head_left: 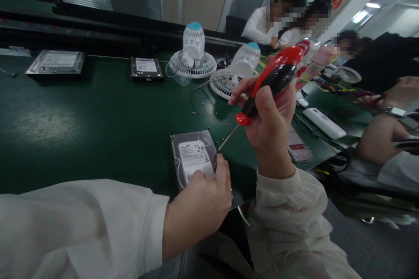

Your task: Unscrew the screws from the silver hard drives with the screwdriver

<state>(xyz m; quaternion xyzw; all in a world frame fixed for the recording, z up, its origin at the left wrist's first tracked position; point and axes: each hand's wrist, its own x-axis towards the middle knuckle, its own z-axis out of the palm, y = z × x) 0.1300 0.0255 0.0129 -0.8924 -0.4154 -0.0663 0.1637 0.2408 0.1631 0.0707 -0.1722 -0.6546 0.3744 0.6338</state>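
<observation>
A silver hard drive [195, 159] with a white label lies flat on the green tabletop near its front edge. My left hand [204, 194] rests over the drive's lower right part, fingers together and gripping that side. My right hand [275, 113] is closed around the red and black handle of a screwdriver [273, 80], held slanted with its handle up. The thin metal shaft points down left, its tip at the drive's right edge beside my left fingertips. Whether a screw sits under the tip is too small to tell. Loose screws [194, 113] lie beyond the drive.
Two more drives stand toward the back, a larger one [55, 62] and a smaller one [146, 68]. White fans [194, 45] are at the back middle. To the right lie a white power strip [324, 123] and a phone [298, 146]. Co-workers sit beyond and at right.
</observation>
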